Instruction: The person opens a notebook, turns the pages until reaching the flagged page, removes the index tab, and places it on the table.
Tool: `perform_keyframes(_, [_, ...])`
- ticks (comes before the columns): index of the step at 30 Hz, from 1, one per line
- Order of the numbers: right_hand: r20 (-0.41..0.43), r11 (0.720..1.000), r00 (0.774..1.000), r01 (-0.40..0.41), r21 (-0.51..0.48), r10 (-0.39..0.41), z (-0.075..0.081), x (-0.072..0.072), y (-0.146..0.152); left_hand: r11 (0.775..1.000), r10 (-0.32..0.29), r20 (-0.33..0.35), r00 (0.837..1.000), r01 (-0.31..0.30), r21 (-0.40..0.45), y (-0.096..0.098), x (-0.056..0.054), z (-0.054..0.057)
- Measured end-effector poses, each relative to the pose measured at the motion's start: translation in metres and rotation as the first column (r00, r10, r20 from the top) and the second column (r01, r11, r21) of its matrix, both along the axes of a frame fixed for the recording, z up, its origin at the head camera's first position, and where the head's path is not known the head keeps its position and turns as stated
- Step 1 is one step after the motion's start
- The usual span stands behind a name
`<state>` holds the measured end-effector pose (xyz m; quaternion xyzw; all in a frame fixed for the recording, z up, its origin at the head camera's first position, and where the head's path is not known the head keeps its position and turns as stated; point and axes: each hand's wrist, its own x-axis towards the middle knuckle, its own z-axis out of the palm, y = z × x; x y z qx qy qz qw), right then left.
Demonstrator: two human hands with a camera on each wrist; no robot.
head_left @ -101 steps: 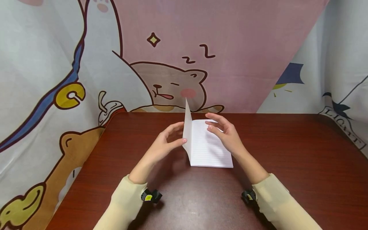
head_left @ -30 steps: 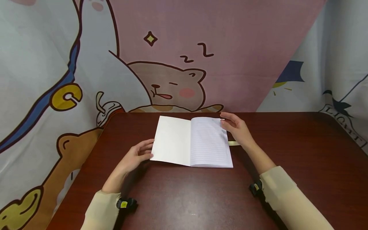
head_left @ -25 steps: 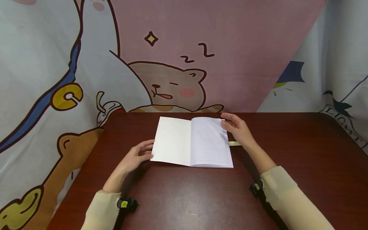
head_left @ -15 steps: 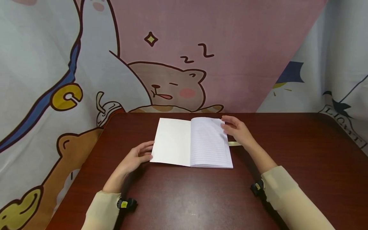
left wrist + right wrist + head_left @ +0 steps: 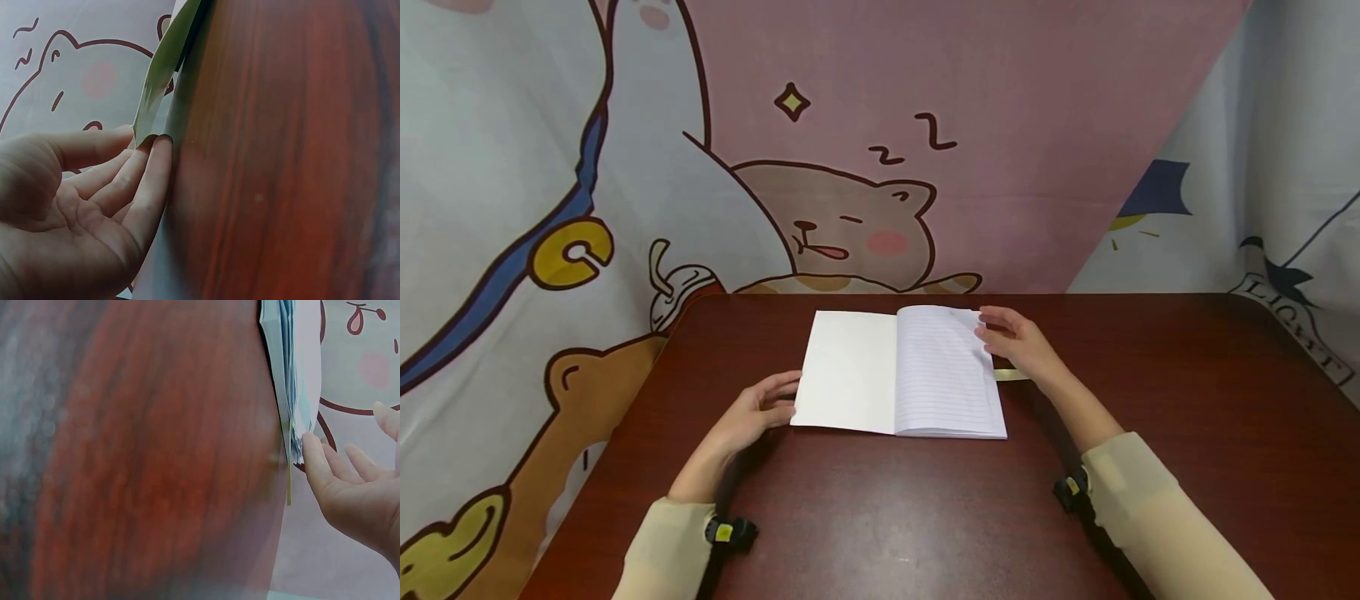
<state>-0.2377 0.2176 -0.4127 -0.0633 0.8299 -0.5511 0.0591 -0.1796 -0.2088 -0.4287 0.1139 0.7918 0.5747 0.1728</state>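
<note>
A notebook [image 5: 947, 375] lies open on the table in the head view, a blank white side to the left and a lined page to the right. My left hand [image 5: 748, 417] holds the left cover [image 5: 846, 371] by its outer edge. In the left wrist view, the thumb is at the pale cover's edge [image 5: 164, 69] and the fingers are beneath. My right hand [image 5: 1018, 342] is at the upper right edge with relaxed, spread fingers. One fingertip [image 5: 307, 439] meets the page edges in the right wrist view. A pale yellow strip [image 5: 1011, 375] sticks out on the right.
The reddish-brown wooden table [image 5: 880, 517] extends around the notebook. A cloth printed with cartoon animals [image 5: 1000, 167] hangs behind its far edge and along the left side. A small black device [image 5: 730, 533] sits at the left wrist, another [image 5: 1070, 490] at the right.
Since the earliest frame, the left hand has swung the upright cover over to the left and down. The right hand has shifted right, off the page middle. Lately the cover has sunk slightly.
</note>
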Motion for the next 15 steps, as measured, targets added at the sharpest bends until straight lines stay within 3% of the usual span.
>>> perform_keyframes(9, [0.037,1.0,0.999,0.003,-0.001,-0.003,-0.0013,-0.0002,0.0013,1.0,-0.01,0.014,1.0,0.01,0.002,-0.0021,-0.0024,-0.0028])
perform_keyframes(15, [0.037,0.997,0.999,-0.015,0.071,0.012,-0.0046,-0.002,0.0027,1.0,-0.01,0.016,1.0,0.009,0.008,-0.0034,-0.0042,-0.007])
